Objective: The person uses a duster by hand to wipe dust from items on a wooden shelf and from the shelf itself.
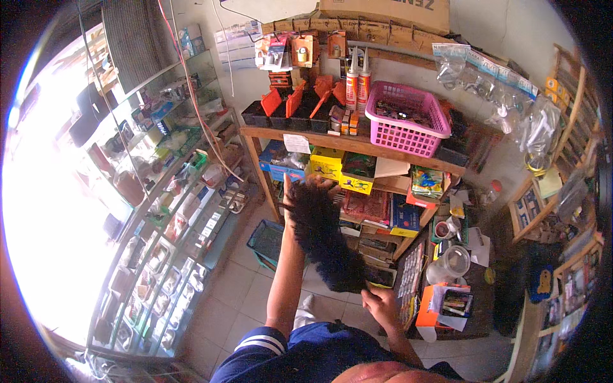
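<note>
A black fluffy duster (pixel 325 234) runs diagonally in front of me, between my two hands. My right hand (pixel 380 304) is closed around its lower end, near my body. At its upper end is my left hand (pixel 289 194), the arm stretched forward. Dark fluff covers most of that palm, with some fingers showing beyond it, so its grip is hidden. Past the duster stands a wooden shelf (pixel 306 139). A blue box (pixel 287 170) and a yellow box (pixel 326 163) on its middle level are nearest to my left hand.
A glass display case (pixel 177 210) full of small goods lines the left. On the shelf top are a pink plastic basket (pixel 407 117), sealant tubes (pixel 358 88) and black bins (pixel 282 115) with orange flaps. A teal basket (pixel 266 242) stands below; a clear plastic jar (pixel 450 263) is at right.
</note>
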Demonstrator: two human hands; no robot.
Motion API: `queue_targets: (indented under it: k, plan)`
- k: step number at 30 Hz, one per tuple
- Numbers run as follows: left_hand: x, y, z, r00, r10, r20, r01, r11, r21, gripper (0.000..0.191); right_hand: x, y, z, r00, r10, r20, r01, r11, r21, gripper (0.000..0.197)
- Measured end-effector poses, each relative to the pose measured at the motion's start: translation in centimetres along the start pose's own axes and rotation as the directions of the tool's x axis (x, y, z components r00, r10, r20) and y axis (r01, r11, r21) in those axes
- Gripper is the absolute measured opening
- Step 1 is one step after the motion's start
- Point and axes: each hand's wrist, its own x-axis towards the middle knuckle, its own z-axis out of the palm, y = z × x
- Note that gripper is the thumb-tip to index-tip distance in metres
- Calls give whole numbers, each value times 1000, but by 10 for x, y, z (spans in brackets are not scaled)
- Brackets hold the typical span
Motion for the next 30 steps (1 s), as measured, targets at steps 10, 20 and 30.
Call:
queue_targets:
  k: [10, 20, 30]
  plan:
    - [-43, -35, -52, 887, 248, -390, -269, 963, -1, 50, -27, -11, -14, 915, 334, 228, -362, 928, 92, 27]
    - [-60, -17, -85, 972, 73, -225, -154, 916, -371, 48, -16, 40, -18, 981, 115, 154, -103, 991, -82, 22]
    - [-9, -11, 15, 807, -5, -590, 76, 992, 96, 62, 5, 31, -7, 989, 117, -90, -127, 986, -109, 19]
